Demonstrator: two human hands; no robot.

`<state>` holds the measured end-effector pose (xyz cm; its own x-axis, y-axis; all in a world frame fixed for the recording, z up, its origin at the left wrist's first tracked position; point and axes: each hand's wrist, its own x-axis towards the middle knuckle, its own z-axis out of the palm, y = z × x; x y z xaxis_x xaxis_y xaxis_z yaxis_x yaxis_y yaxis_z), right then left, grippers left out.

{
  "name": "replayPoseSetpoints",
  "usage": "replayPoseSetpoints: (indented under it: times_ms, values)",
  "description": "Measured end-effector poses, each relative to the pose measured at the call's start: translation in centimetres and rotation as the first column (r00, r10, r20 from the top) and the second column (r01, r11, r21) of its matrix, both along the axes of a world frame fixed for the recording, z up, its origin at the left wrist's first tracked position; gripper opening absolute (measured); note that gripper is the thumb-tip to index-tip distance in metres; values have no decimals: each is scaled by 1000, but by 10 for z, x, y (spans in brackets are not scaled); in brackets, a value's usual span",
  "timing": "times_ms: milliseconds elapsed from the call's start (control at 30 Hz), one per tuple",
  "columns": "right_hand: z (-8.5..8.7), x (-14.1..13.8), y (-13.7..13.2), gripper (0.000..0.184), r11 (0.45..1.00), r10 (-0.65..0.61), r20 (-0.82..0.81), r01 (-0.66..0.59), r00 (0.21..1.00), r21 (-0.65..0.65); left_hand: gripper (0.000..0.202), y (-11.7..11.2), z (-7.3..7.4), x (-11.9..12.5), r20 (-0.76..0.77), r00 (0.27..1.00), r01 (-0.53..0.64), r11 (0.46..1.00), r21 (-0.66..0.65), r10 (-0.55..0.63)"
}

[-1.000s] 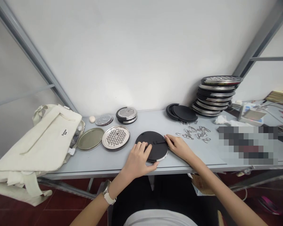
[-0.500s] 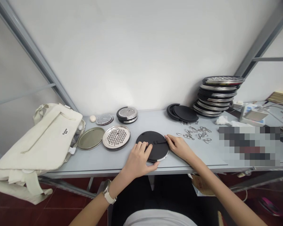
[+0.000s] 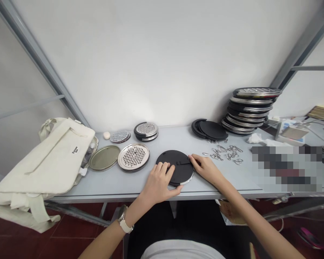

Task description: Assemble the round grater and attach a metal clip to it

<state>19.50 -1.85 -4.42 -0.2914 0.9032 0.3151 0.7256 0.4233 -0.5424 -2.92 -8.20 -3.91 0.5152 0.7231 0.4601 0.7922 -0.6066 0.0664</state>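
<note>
While the lettering (image 3: 75, 150) on a cream bag (image 3: 48, 158) is too small to read, the left hand (image 3: 158, 181) lies spread across a black disc (image 3: 181, 171) on the tabletop (image 3: 108, 185), the right grip (image 3: 204, 168) pinching its rim.

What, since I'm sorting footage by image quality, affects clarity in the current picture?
Head view: the left rack post slants strongly, perhaps partly lens distortion; head view: a pixelated patch hides something at right; head view: bright glints edge the disc stack; head view: fingers on the black disc look fairly crisp, the floor dim.
</note>
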Motion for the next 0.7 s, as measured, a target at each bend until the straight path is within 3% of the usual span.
replayPoseSetpoints:
  times_ms: [267,700]
  values:
    - [-2,0,0,24,999,25,-68,-26,997,-22,56,1,0,0,-7,1000,0,1000,4,0]
    - [1,-1,0,26,999,37,-17,-36,999,14,55,1,0,1,3,1000,-5,1000,6,5]
